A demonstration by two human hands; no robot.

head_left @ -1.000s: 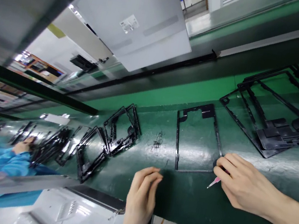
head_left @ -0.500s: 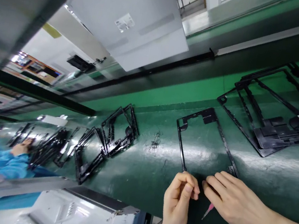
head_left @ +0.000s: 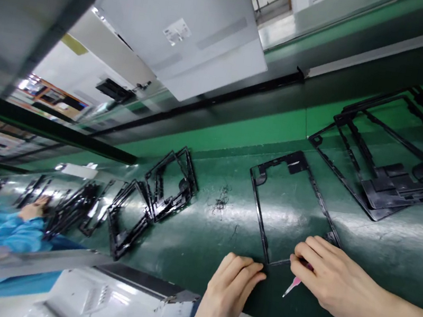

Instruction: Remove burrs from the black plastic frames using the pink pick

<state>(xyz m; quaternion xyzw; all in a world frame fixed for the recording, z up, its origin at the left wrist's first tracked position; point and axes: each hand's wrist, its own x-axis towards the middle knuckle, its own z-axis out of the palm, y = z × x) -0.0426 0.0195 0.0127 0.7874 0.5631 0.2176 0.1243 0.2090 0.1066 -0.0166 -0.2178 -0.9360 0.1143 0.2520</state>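
Observation:
A thin black plastic frame [head_left: 261, 217] lies flat on the green bench in front of me. My left hand [head_left: 228, 290] is closed at its near left corner, fingers drawn together against the edge; the exact contact is partly hidden. My right hand [head_left: 330, 282] grips a small pink-handled pointed tool [head_left: 293, 285], its pale tip slanting down and to the left. That hand rests over the frame's near right corner and covers part of it.
Several stacked black frames [head_left: 386, 191] lie at the right. More black frames [head_left: 171, 184] stand to the left, beyond dark thread-like scraps [head_left: 221, 199]. A white machine [head_left: 124, 305] sits at the bench's near edge. Co-workers' blue sleeves [head_left: 19, 232] show far left.
My left hand has moved left and down to the frame's corner, turning its back upward and exposing the near edge. My right hand has shifted slightly, still holding the pink tool.

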